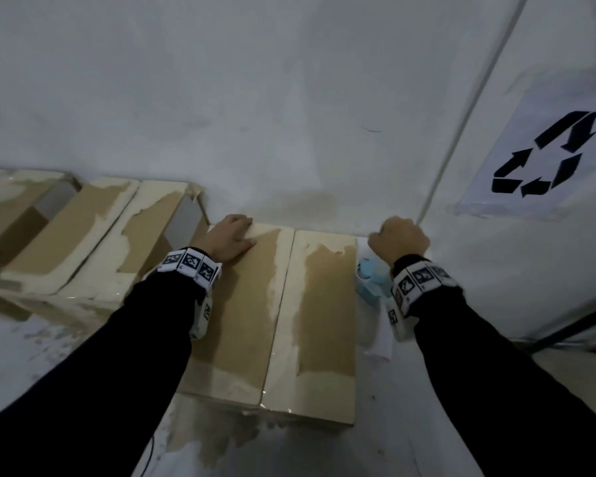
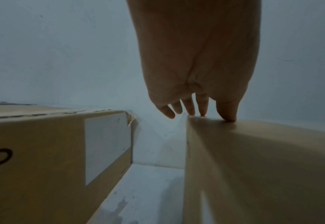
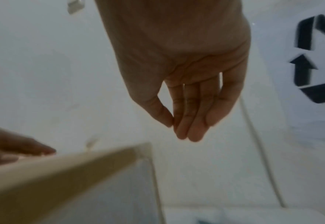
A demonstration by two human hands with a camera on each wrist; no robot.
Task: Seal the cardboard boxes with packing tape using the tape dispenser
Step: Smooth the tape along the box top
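A cardboard box (image 1: pixel 248 304) with worn, whitish edges stands against the wall, its two top flaps closed along a middle seam. My left hand (image 1: pixel 233 235) lies flat on the box's far left corner; in the left wrist view its fingertips (image 2: pixel 229 118) press the box top (image 2: pixel 253 166). My right hand (image 1: pixel 401 241) hovers just right of the box, above a light blue tape dispenser (image 1: pixel 370 275) on the floor. In the right wrist view the right hand (image 3: pixel 184 118) hangs with straight fingers, thumb against the index finger, and nothing visible between them.
A second closed box (image 1: pixel 93 235) with a white label (image 2: pixel 106 144) stands to the left, a narrow floor gap between them. The white wall (image 1: pixel 255 98) is close behind. A recycling sign (image 1: pixel 544 156) and a white cable (image 1: pixel 461 115) are at right.
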